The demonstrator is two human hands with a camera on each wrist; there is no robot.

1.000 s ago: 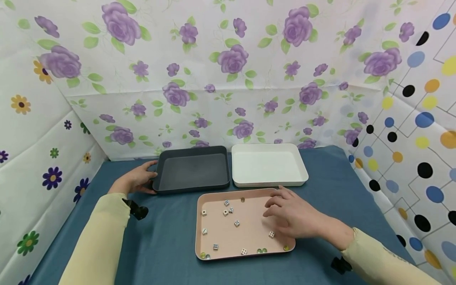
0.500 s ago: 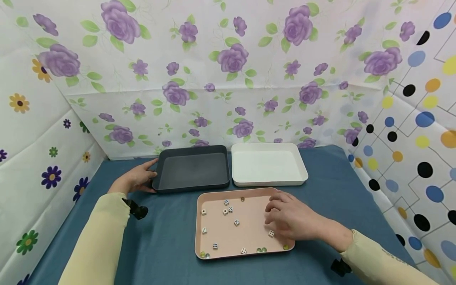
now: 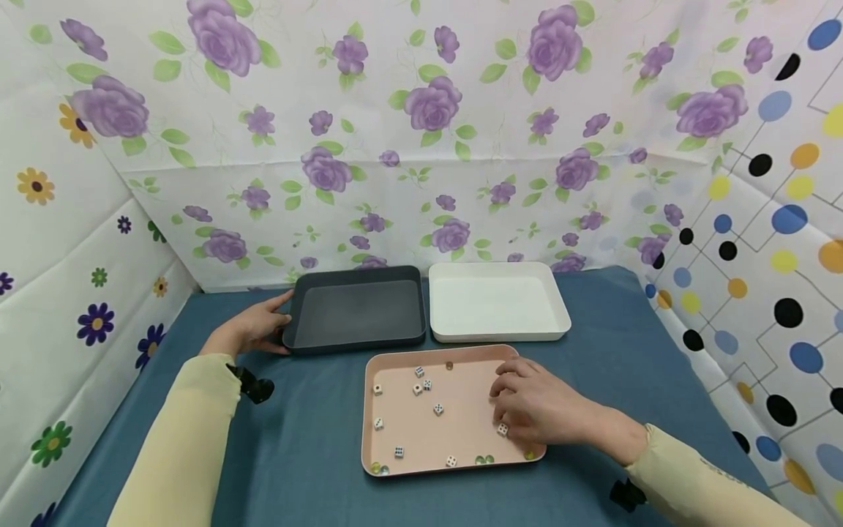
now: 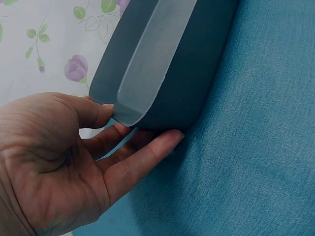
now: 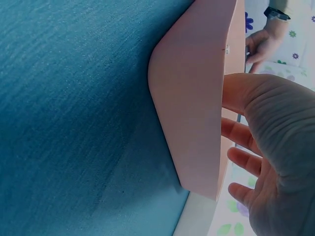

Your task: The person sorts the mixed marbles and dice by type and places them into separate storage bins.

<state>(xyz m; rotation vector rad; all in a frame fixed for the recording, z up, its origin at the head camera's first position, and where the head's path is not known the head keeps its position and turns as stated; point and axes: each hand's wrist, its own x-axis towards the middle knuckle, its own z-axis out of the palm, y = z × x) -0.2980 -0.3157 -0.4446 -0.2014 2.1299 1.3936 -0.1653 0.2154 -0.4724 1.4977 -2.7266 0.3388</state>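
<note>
My left hand point(image 3: 258, 326) grips the left end of a dark grey tray point(image 3: 358, 307); in the left wrist view its thumb point(image 4: 101, 114) lies at the rim and the fingers are against the outer wall. My right hand point(image 3: 543, 402) reaches down over the right side of a pink tray point(image 3: 461, 439), fingers bent toward its floor. A die point(image 3: 503, 430) sits right by those fingers. In the right wrist view the pink wall point(image 5: 192, 98) hides the tips of the thumb and nearest finger, so I cannot tell whether they hold anything.
Several more white dice, such as one die point(image 3: 438, 410), are scattered in the pink tray. Glass marbles point(image 3: 484, 460) lie along its near edge, with another marble point(image 3: 449, 365) at the far side. A white tray point(image 3: 497, 304) stands beside the dark one on blue cloth point(image 3: 296, 439).
My right hand has lowered slightly into the pink tray and its fingers have bent more. The left hand stays at the dark tray.
</note>
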